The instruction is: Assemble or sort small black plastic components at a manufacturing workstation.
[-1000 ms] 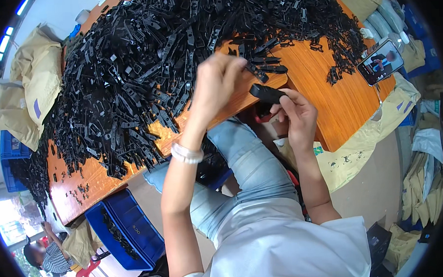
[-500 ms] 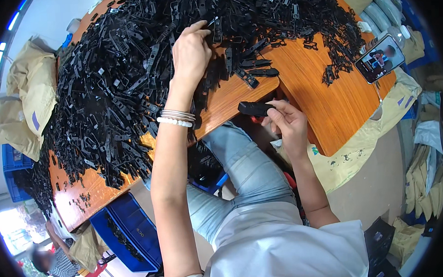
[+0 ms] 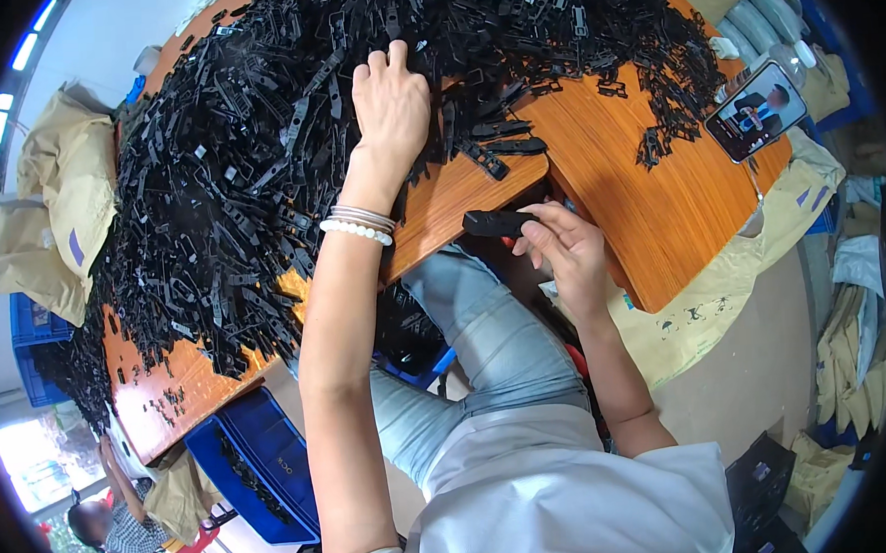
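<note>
A large heap of black plastic clip-like parts (image 3: 228,188) covers much of the wooden table (image 3: 618,177). My left hand (image 3: 392,104), with bracelets at its wrist, reaches into the heap's near side. Its fingers are bent down among the parts, tips partly hidden, so what they grip cannot be made out. Closer to my body, my right hand (image 3: 567,250) is closed on a long black plastic piece (image 3: 495,224), pinched at one end between thumb and fingers. The piece points left, just off the table's front edge. Several loose parts (image 3: 496,146) lie between both hands.
A phone (image 3: 757,115) stands propped at the table's right. Brown paper sacks (image 3: 68,186) rest at the left. A blue crate (image 3: 258,466) holding black parts sits below the left table edge. At lower left, another person (image 3: 125,523) is near the table.
My left hand has turned and curled its fingers down into the heap, where they were stretched rightward before. My right hand has shifted slightly left with the black piece.
</note>
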